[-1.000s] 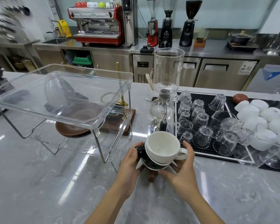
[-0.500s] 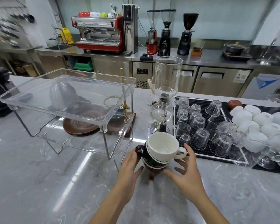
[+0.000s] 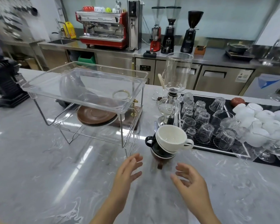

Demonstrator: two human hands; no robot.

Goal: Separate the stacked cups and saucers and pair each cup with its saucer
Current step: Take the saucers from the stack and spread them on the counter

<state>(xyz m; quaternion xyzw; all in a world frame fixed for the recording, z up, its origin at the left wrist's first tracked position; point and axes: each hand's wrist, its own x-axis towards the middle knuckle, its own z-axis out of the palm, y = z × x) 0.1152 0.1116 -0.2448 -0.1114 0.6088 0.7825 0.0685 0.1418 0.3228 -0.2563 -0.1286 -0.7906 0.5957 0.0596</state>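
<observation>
A leaning stack of three cups stands on the marble counter: a white cup (image 3: 171, 137) on top, a black cup (image 3: 155, 145) under it, a brown cup (image 3: 160, 160) at the bottom. A stack of saucers with a brown saucer (image 3: 95, 115) on top lies on the lower shelf of the clear rack (image 3: 86, 88). My left hand (image 3: 128, 172) hovers just left of and nearer than the cups, fingers spread, holding nothing. My right hand (image 3: 189, 181) hovers to their near right, also empty and apart from them.
A glass siphon coffee maker (image 3: 173, 94) stands right behind the cup stack. A black mat (image 3: 199, 146) with several upturned glasses and white cups (image 3: 262, 120) lies to the right. A dark grinder (image 3: 3, 81) stands at far left.
Both hands have let go of the cup stack and drawn back toward me. The stack stays on the counter, leaning right.
</observation>
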